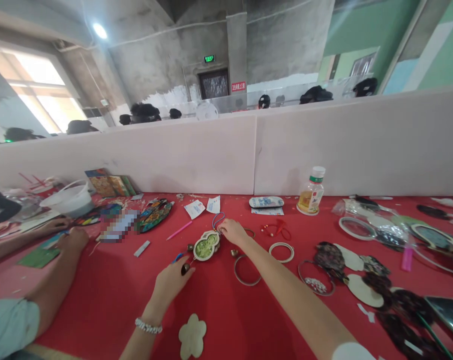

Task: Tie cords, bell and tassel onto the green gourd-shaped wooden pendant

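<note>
An ornament with a pale, gourd-shaped frame and a green inside (206,246) lies on the red tabletop, small bells hanging from its near end. My left hand (169,280), with a beaded bracelet at the wrist, is closed on one dark metal bell (185,269). Another bell (190,247) rests just beyond it. At the ornament's far end, my right hand (232,232) pinches the base of a blue-grey cord loop (217,219); its fingertips partly hide the grip. A loose bell (234,253) and a metal ring (246,270) lie beside my right forearm.
A flower-shaped wooden piece (192,336) lies near the front. Towards the back stand a bottle (311,192) and a glasses case (266,202) before a white partition (173,160). Fabric-covered pieces (329,257) spread rightward. At left, another person's hands (70,237) work over a green card (40,255).
</note>
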`<state>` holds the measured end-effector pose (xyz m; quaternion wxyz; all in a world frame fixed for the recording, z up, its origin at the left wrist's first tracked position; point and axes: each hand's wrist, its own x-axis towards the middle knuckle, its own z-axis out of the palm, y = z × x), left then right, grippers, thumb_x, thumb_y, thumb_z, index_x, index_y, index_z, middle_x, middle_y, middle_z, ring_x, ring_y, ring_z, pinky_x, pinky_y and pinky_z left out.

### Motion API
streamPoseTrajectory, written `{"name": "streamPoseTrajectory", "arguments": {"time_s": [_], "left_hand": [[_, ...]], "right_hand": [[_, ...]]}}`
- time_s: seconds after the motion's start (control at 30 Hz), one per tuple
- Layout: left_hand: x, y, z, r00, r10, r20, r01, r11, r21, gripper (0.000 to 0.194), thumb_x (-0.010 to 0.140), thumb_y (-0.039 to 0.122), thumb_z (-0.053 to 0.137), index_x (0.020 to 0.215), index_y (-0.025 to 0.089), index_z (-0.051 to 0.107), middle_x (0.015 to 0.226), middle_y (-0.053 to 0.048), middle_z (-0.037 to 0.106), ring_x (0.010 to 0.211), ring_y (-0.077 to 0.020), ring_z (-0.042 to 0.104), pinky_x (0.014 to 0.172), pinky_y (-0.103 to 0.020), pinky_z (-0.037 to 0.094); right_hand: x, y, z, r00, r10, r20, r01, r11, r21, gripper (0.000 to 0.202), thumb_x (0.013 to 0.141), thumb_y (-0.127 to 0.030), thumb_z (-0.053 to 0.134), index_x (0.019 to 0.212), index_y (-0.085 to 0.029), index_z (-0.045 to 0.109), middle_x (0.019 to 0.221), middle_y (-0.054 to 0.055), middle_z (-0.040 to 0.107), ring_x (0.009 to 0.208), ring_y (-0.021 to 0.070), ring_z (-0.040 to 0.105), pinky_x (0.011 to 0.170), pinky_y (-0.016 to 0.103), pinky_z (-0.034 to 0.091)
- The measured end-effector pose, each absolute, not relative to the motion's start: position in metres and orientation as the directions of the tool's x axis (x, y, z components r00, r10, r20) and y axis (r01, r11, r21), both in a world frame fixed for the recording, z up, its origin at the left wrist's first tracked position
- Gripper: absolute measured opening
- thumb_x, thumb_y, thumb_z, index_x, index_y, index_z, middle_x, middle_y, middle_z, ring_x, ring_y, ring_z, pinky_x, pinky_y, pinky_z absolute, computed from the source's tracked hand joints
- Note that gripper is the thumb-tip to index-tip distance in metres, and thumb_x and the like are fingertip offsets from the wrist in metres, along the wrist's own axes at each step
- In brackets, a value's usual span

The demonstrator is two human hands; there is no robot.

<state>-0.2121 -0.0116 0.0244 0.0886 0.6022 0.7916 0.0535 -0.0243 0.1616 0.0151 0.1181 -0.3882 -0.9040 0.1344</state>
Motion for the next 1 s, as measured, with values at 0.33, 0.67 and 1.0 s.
{"name": "streamPoseTrajectory", "arguments": {"time_s": [0.33, 0.67, 1.0], "left_hand": [[-0.232, -0.053, 0.023, -0.239, 0.958, -0.16, 0.938, 0.27, 0.216, 0.051, 0.079, 0.03, 0.042, 0.127, 0.017, 0.034, 0.072, -0.003, 0.063, 0.068, -0.0198, 0.06, 0.058, -0.024, 0.039], [-0.172, -0.094, 0.044, -0.236, 0.971, 0.042, 0.969, 0.232, 0.083, 0.039, 0.083, 0.032, 0.033, 0.117, 0.022, 0.047, 0.122, -0.011, 0.05, 0.094, -0.0249, 0.058, 0.074, -0.036, 0.046], [-0.014, -0.064, 0.032, 0.44, 0.888, 0.133, 0.765, -0.449, 0.463, 0.023, 0.081, 0.028, 0.043, 0.095, 0.026, 0.061, 0.093, -0.002, 0.064, 0.083, -0.0161, 0.06, 0.075, -0.025, 0.045]], "right_hand": [[0.06, 0.166, 0.035, -0.541, 0.783, 0.307, 0.734, 0.618, -0.282, 0.034, 0.071, -0.011, 0.057, 0.104, -0.021, 0.056, 0.108, 0.007, 0.057, 0.105, 0.0219, 0.046, 0.091, 0.036, 0.029], [0.208, 0.103, 0.05, -0.338, 0.826, 0.45, 0.771, 0.518, -0.371, 0.02, 0.082, -0.02, 0.042, 0.096, -0.02, 0.056, 0.098, 0.004, 0.061, 0.093, 0.0171, 0.053, 0.084, 0.03, 0.039], [0.233, 0.013, 0.005, -0.292, 0.833, 0.47, 0.703, 0.521, -0.485, 0.017, 0.078, -0.014, 0.044, 0.086, -0.019, 0.058, 0.086, 0.004, 0.061, 0.085, 0.0166, 0.054, 0.078, 0.029, 0.04]]}}
